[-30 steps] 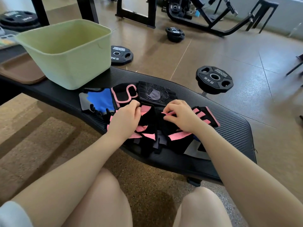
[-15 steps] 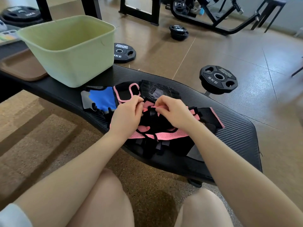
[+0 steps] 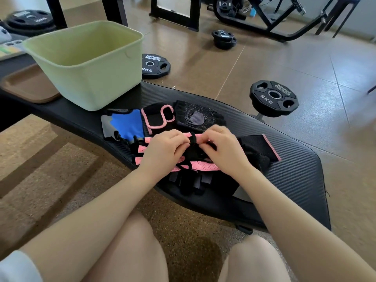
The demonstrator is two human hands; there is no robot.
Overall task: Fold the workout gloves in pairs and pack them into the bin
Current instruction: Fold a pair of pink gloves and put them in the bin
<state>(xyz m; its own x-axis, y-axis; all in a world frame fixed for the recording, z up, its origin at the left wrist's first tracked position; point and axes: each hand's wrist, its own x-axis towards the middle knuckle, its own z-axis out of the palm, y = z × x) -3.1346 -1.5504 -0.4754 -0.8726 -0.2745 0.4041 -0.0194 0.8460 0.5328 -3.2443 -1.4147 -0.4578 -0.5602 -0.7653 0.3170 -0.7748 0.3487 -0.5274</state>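
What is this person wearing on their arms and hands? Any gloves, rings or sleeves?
Both the left hand and the right hand are bare: no gloves, rings or watch show. The forearms are uncovered too. Only a bit of white sleeve shows at the lower left corner, high on the left arm.

Matt plastic bin [image 3: 97,78], mesh-cloth gloves [image 3: 203,165]

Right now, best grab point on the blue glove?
Likely the blue glove at its wrist end, the edge nearest the green bin, pinched from above. It lies flat on the bench pad, and its finger end tucks against the black and pink gloves, so the bin-side edge is freer.
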